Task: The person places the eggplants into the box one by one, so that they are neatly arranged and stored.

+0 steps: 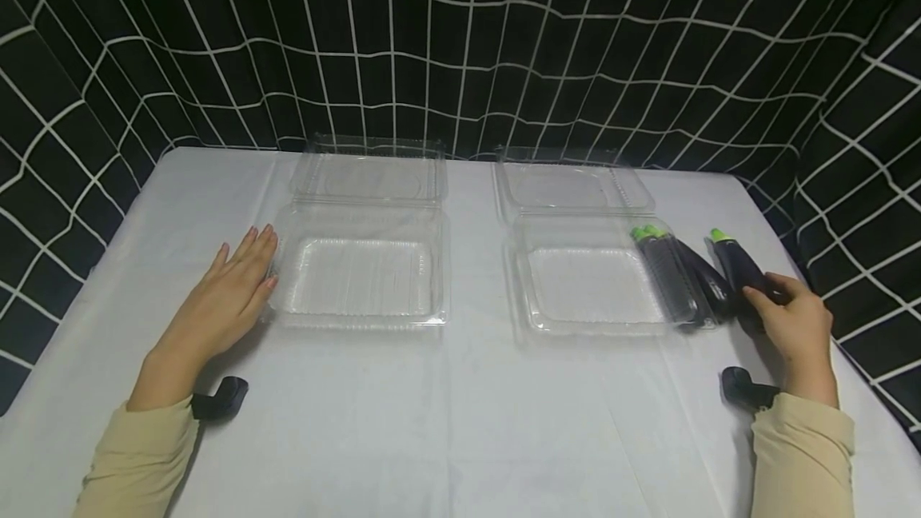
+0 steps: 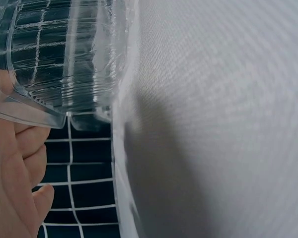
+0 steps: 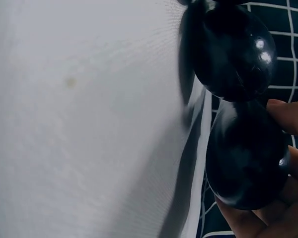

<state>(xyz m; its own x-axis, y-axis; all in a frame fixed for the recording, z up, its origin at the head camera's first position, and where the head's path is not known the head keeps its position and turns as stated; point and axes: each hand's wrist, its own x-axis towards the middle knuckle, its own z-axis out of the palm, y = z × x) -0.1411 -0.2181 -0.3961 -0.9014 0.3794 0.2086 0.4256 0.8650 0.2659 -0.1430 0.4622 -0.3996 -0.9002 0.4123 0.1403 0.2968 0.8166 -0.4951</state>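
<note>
Two clear plastic clamshell boxes stand with lids raised, the left box and the right box. My left hand lies against the left box's left edge with its fingers straight; the left wrist view shows fingers partly behind the clear rim. At the right, my right hand grips the blunt end of a dark purple eggplant with a green stem end. Two more eggplants lie side by side at the right box's right edge, partly seen through its plastic. In the right wrist view, thumb and fingers hold the eggplant.
A white cloth covers the table. Black fabric with a white grid net surrounds its back and sides. A dark wrist camera mount sits on each wrist, the left mount and the right mount.
</note>
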